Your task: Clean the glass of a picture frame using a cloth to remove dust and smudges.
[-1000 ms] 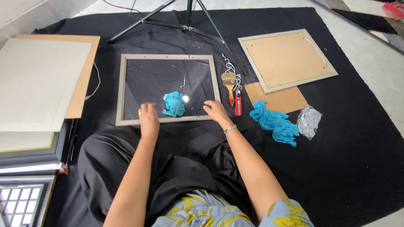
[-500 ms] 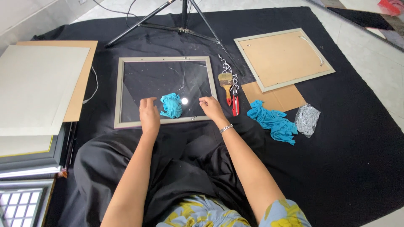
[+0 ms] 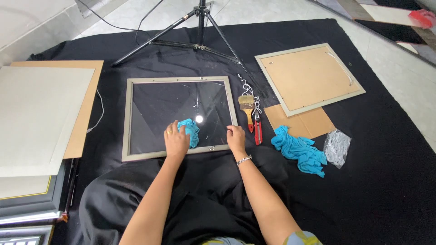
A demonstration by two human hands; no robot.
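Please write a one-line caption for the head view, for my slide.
Left hand presses a blue cloth on a framed glass pane; right hand rests on its corner.

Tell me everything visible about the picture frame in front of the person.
The picture frame is a pale grey rectangle with a thin border around a clear glass pane that shows the black cloth beneath and reflects a bright light spot. It lies flat, slightly skewed. The left hand presses a blue rag onto the glass near the lower edge; the right hand rests on the lower right corner.
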